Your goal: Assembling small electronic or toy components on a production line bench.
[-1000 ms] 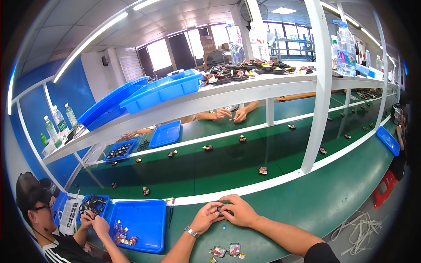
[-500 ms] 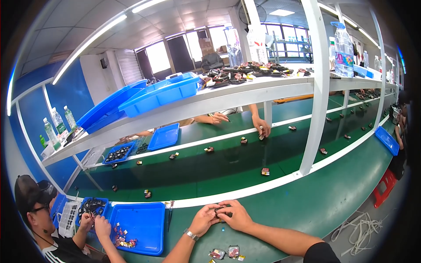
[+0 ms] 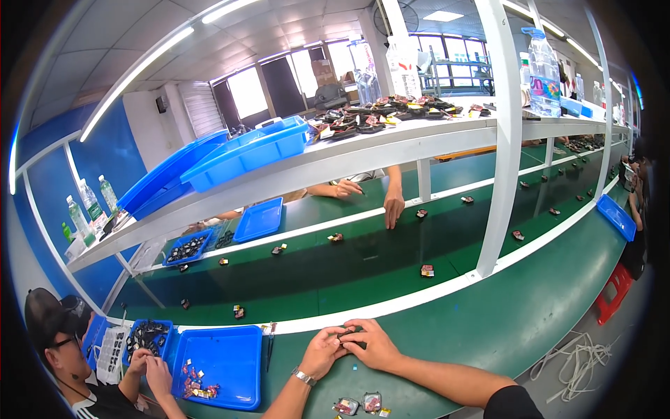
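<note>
Both my hands meet over the green bench. My left hand [image 3: 321, 353], with a metal watch at its wrist, pinches one side of a small dark part [image 3: 347, 336]. The fingers of my right hand [image 3: 375, 346] close on the same part from the other side. Much of it is hidden by my fingers, and its exact kind cannot be made out. Nearer to me on the bench lie two small, clear-edged electronic units, a left one [image 3: 345, 406] and a right one [image 3: 372, 401], with yellow-and-white bits beside them. A tiny light-blue piece [image 3: 354, 367] sits just below my hands.
Left of me, a blue tray [image 3: 237, 342] holds small red parts; a co-worker [image 3: 66, 349] handles pieces beside it. Beyond a white rail [image 3: 307, 322] runs a dark green belt [image 3: 363, 279] with spaced-out units. A white post [image 3: 497, 174] and an overhead shelf [image 3: 363, 148] stand ahead.
Units on the belt have shifted slightly right. Across it, another person's hand has moved left, off a unit. My hands keep hold of the dark part, with small finger shifts.
</note>
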Demonstrator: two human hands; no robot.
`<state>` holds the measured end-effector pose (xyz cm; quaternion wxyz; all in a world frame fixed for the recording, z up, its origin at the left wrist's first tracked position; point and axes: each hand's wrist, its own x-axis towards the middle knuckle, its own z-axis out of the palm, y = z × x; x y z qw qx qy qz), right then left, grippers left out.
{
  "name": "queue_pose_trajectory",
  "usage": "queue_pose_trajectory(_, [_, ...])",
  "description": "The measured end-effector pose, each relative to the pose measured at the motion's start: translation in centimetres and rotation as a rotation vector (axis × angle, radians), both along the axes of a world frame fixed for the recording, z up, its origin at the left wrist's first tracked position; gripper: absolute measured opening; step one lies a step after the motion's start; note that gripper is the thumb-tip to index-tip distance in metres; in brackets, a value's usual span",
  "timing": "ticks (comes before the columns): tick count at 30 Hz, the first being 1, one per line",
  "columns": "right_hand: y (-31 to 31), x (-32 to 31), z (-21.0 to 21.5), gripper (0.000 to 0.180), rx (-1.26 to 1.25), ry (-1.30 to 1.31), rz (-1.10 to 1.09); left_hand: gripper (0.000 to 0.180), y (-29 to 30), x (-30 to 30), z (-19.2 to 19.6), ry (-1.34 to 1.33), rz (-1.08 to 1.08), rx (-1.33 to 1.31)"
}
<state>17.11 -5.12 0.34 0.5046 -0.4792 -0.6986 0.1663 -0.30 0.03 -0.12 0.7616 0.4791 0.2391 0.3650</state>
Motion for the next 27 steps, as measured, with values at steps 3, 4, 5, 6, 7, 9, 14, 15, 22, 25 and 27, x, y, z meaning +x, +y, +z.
queue_pose_trajectory(3, [0.01, 0.0, -0.38, 0.018, -0.01, 0.006, -0.005, 0.024, -0.05, -0.21, -0.15, -0.017, -0.007, -0.009])
queue_pose_trajectory(4, [0.13, 0.05, -0.42, 0.019, -0.026, 0.009, 0.0, 0.025, -0.08, -0.21, -0.31, -0.031, -0.014, -0.02])
queue_pose_trajectory(5, [0.35, 0.09, -0.35, 0.019, -0.022, 0.012, -0.002, 0.026, -0.06, -0.24, -0.61, 0.031, 0.011, -0.031])
queue_pose_trajectory(6, [0.49, 0.14, -0.22, 0.019, -0.026, 0.027, 0.022, 0.025, 0.31, -0.11, -0.7, 0.019, 0.01, -0.01])
queue_pose_trajectory(7, [0.25, 0.05, -0.25, 0.019, -0.037, 0.04, 0.05, 0.025, 0.07, -0.11, -0.76, 0.006, 0.015, 0.003])
queue_pose_trajectory(9, [0.44, 0.17, -0.19, 0.019, -0.006, 0.022, 0.069, 0.025, -0.09, -0.09, -0.61, -0.011, 0.035, 0.006])
queue_pose_trajectory(14, [0.76, 0.28, -0.13, 0.018, -0.025, 0.061, 0.058, 0.024, 0.03, -0.03, -0.36, -0.024, 0.018, 0.006])
queue_pose_trajectory(15, [0.84, 0.27, -0.2, 0.018, -0.033, 0.068, 0.058, 0.024, 0.14, -0.11, -0.33, -0.023, 0.016, 0.001])
queue_pose_trajectory(22, [0.89, 0.15, 0.09, 0.017, -0.046, 0.093, 0.103, 0.023, 0.08, 0.15, -0.41, 0.009, 0.057, 0.048])
queue_pose_trajectory(25, [0.9, 0.22, -0.15, 0.019, -0.03, 0.066, 0.105, 0.023, -0.16, 0.23, -0.32, 0.006, 0.07, 0.054])
queue_pose_trajectory(27, [0.73, 0.26, 0.16, 0.019, 0.004, 0.033, 0.079, 0.023, -0.26, 0.3, -0.27, -0.004, 0.081, 0.04])
